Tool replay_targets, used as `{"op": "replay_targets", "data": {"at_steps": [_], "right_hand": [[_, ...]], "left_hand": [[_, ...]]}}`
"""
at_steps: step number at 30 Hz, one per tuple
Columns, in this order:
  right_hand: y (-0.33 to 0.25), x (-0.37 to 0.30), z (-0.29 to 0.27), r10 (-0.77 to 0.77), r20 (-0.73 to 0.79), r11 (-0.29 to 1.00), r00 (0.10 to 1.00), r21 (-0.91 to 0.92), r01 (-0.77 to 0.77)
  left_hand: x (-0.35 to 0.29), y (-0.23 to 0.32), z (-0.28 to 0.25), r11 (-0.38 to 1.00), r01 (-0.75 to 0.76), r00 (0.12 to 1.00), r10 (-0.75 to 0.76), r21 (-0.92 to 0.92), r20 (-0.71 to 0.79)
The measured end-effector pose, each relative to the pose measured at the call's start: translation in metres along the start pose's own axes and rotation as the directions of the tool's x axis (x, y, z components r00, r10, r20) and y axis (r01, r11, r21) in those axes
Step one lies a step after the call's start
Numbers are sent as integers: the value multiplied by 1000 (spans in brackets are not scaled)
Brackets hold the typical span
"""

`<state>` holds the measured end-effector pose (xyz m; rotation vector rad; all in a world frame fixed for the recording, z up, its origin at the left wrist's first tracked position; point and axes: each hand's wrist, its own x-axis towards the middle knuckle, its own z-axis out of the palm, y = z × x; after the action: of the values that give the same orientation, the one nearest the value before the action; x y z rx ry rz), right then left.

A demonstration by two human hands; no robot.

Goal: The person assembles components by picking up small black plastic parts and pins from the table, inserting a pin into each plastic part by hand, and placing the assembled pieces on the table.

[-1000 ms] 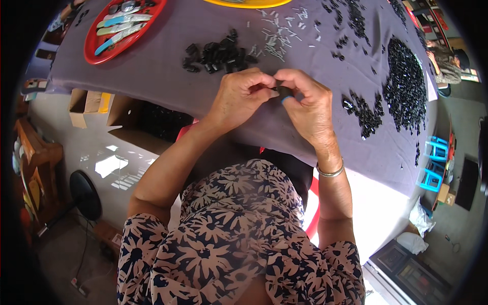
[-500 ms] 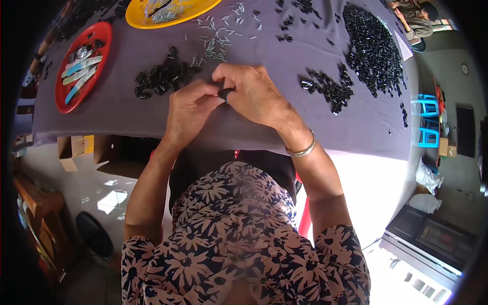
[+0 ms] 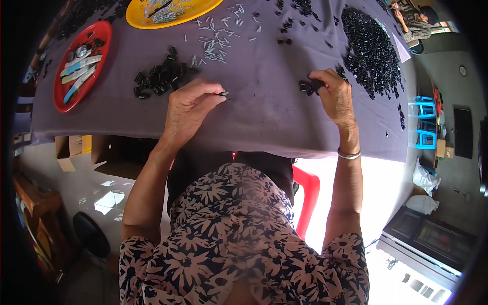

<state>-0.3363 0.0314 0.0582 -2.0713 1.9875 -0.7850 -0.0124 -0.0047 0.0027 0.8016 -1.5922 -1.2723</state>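
My left hand point(image 3: 189, 108) is over the near part of the table, thumb and forefinger pinched on a small dark piece point(image 3: 223, 93) with a pale edge. To the right, my right hand point(image 3: 336, 97) is at a small heap of shiny black parts point(image 3: 306, 87), its fingers curled in. Something black shows at its thumb and fingertip; whether that is a part or a finger cover I cannot tell. Most of this heap is hidden by the hand. Another pile of black parts point(image 3: 161, 76) lies just beyond my left hand.
Small pale pins point(image 3: 216, 48) are scattered at the far middle, near a yellow plate point(image 3: 203, 11) holding more. A red tray point(image 3: 61, 97) with knife-like tools point(image 3: 81, 71) stands left. A large black heap point(image 3: 371, 53) lies far right. A person point(image 3: 414, 23) sits beyond.
My hands were together in the middle. The right one has moved away to the right, down to the small black heap; the left has stayed nearly in place, still pinching.
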Motion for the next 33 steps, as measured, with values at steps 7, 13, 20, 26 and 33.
{"op": "replay_targets", "data": {"at_steps": [7,13,20,26,33], "right_hand": [[-4,-2,5,-218,95,935,971,-265,236],[-4,4,6,-166,70,957,984,-228,178],[-62,3,42,69,108,806,992,580,-120],[-111,8,76,-43,112,722,993,690,-47],[-122,8,75,-75,70,815,995,579,21]], "left_hand": [[2,-2,2,1000,-14,1000,14,28,-15],[0,-4,0,992,-27,997,36,124,-69],[0,-8,8,999,-35,994,31,-35,-108],[0,-2,6,996,76,992,-70,55,-102],[-1,0,0,990,107,994,-104,92,-43]]}}
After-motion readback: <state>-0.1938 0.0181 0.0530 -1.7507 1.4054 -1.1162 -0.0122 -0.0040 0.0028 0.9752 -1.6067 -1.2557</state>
